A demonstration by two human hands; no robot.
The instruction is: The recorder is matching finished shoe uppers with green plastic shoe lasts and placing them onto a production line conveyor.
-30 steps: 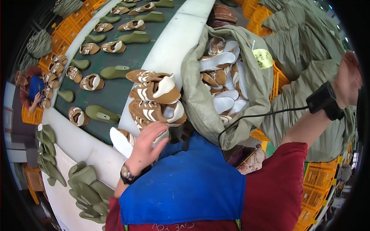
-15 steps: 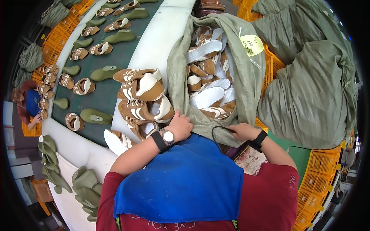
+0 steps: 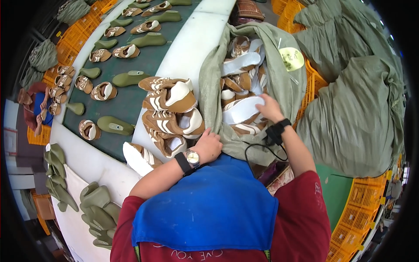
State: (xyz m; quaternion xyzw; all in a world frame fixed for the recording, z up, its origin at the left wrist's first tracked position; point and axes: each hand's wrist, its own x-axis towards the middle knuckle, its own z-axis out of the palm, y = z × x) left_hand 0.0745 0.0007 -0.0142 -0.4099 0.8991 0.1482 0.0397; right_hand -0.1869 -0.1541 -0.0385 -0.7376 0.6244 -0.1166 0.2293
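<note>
The right hand [image 3: 267, 108] lay with fingers curled on a white-soled shoe [image 3: 242, 110] inside the open green sack [image 3: 283, 83]. The left hand [image 3: 208, 146] gripped the sack's near edge, fingers closed on the cloth. Just left, brown-and-white shoes [image 3: 168, 111] were piled on the bench [image 3: 187, 43], beside green lasts [image 3: 114, 125].

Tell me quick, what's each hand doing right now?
Left hand: closed, gripping the sack edge.
Right hand: inside the sack, resting on a white shoe sole; whether it grips it cannot be told.
</note>
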